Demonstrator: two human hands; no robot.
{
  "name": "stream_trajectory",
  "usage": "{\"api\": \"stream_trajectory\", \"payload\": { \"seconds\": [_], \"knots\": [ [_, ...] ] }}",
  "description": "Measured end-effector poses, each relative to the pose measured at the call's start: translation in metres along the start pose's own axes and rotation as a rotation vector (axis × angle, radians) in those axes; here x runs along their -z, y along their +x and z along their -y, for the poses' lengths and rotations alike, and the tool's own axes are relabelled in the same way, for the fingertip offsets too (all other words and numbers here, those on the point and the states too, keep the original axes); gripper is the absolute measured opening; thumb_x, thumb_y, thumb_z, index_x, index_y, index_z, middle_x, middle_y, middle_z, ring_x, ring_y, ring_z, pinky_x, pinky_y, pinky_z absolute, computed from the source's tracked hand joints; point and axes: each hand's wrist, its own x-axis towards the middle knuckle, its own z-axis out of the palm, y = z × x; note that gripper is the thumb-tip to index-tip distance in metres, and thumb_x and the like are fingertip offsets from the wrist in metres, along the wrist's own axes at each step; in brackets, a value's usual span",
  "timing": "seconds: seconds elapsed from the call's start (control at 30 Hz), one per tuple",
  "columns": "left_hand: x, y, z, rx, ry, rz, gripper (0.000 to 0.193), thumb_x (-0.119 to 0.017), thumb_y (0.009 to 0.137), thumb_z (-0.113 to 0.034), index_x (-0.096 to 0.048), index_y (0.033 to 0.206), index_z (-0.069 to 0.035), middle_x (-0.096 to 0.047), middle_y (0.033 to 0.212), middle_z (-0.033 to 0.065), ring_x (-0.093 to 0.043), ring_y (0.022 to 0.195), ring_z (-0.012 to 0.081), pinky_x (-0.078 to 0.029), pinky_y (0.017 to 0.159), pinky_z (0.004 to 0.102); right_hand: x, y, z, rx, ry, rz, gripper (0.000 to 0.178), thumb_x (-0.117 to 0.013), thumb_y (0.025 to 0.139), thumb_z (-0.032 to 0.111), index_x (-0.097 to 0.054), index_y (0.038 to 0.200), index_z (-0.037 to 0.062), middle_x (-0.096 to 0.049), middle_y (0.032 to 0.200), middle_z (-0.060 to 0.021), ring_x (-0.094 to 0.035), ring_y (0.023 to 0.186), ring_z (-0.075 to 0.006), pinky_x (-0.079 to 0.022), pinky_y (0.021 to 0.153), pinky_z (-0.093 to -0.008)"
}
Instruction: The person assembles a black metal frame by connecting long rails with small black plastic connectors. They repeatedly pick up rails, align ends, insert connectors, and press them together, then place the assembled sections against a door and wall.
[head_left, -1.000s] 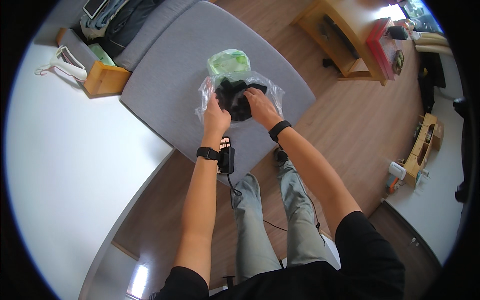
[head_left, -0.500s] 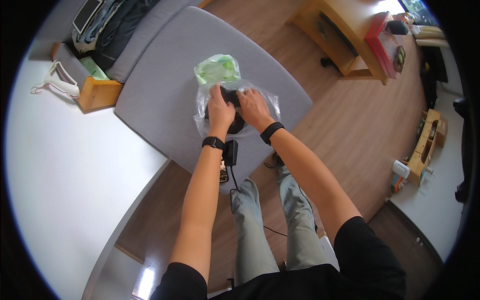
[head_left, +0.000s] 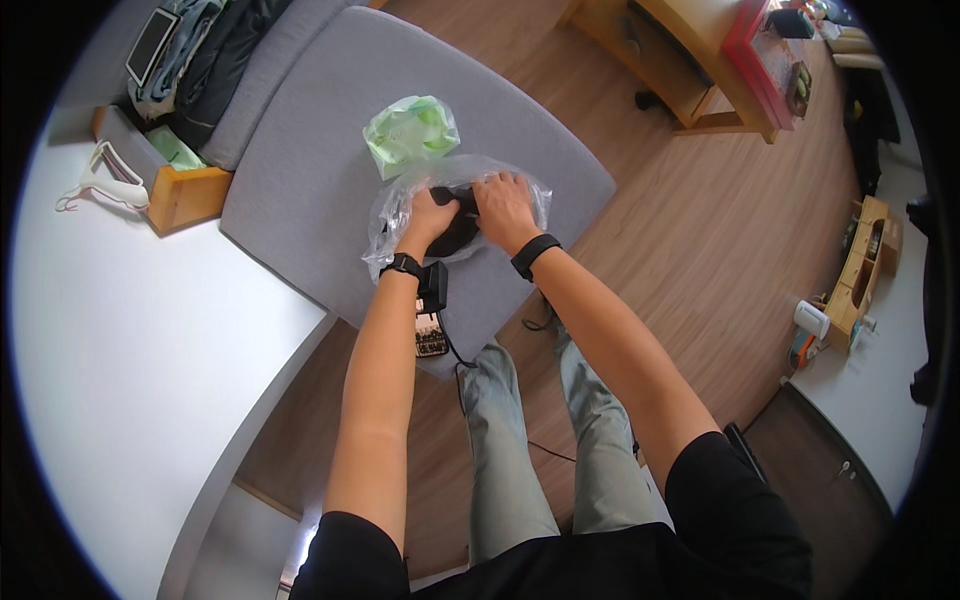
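Amid a clear bag [head_left: 392,208], left hand [head_left: 429,216] grips a black item [head_left: 458,235], grip unclear for right hand [head_left: 506,211].

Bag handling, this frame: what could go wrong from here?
1. The clear plastic bag could snag or tear, with the left hand and right hand both in among its folds at the black item.
2. The black box, close beside the left wristband, might get bumped.
3. Its cable runs down by the left knee; a leg shift may tug it.
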Motion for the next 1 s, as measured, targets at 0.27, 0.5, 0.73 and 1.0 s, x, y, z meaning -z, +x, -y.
{"api": "stream_trajectory", "payload": {
  "seconds": [0.27,0.5,0.73,1.0],
  "knots": [
    [0.039,-0.018,-0.006,0.138,-0.175,0.375,0.041,-0.083,0.084,-0.02,-0.068,0.116,-0.001,-0.072,0.102,0.0083,-0.066,0.092,0.0171,-0.053,0.081,0.0329,0.019,0.0,0.003,-0.022,0.2,0.218,0.049,-0.077,0.073,0.012,-0.067,0.121,0.0113,-0.072,0.11,-0.015,-0.068,0.106,-0.0338,-0.048,0.091,-0.0478],
    [0.105,-0.026,-0.021,0.007,-0.315,0.256,0.036,-0.075,0.09,-0.01,-0.069,0.125,-0.003,-0.074,0.106,0.0074,-0.068,0.097,0.017,-0.054,0.088,0.0311,0.068,0.008,0.017,0.12,0.452,0.01,0.046,-0.074,0.076,0.005,-0.067,0.121,0.0133,-0.069,0.105,-0.0152,-0.067,0.104,-0.038,-0.051,0.088,-0.049],
    [0.118,-0.041,-0.022,0.198,-0.067,0.029,0.053,-0.048,0.094,0.007,-0.051,0.146,-0.004,-0.063,0.137,0.0158,-0.06,0.127,0.0263,-0.048,0.104,0.035,0.091,0.006,0.021,0.196,0.583,0.035,0.058,-0.08,0.078,0.01,-0.063,0.133,0.0116,-0.064,0.114,-0.0193,-0.064,0.107,-0.0407,-0.053,0.091,-0.0482],
    [0.077,-0.038,0.001,0.239,0.143,0.004,0.064,-0.05,0.083,0.005,-0.05,0.146,-0.007,-0.061,0.137,0.023,-0.059,0.128,0.0385,-0.047,0.105,0.0413,0.079,-0.003,0.01,0.144,0.817,0.036,0.052,-0.074,0.074,0.01,-0.067,0.125,0.0098,-0.066,0.117,-0.0179,-0.065,0.106,-0.038,-0.054,0.091,-0.0426]
  ]
}}
